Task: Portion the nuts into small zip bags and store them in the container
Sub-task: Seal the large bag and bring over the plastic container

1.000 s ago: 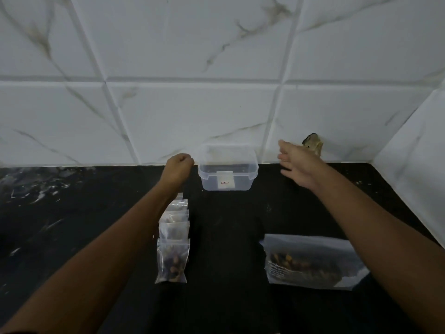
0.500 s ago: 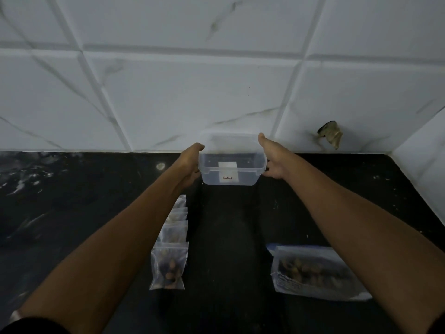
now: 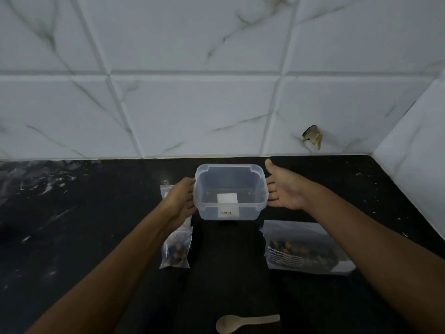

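Note:
A clear plastic container [image 3: 230,172], lidless and empty, with a white label on its front, is held between my two hands above the black counter [image 3: 72,225]. My left hand [image 3: 180,201] grips its left wall. My right hand [image 3: 285,189] presses its fingers against the right wall, thumb pointing up. A row of small zip bags runs under my left hand; the nearest filled bag [image 3: 177,249] shows nuts, and the corner of another zip bag [image 3: 165,189] peeks out behind my hand. The large bag of nuts [image 3: 305,249] lies flat on the right.
A wooden spoon [image 3: 245,321] lies near the front edge of the counter. White marble tiles form the back wall [image 3: 216,104], with a chipped spot [image 3: 313,137], and a side wall [image 3: 414,165] closes off the right.
Both hands closed on the container at the back wall and brought it forward toward me, so its open top now shows. The camera tilted down, bringing the spoon into view.

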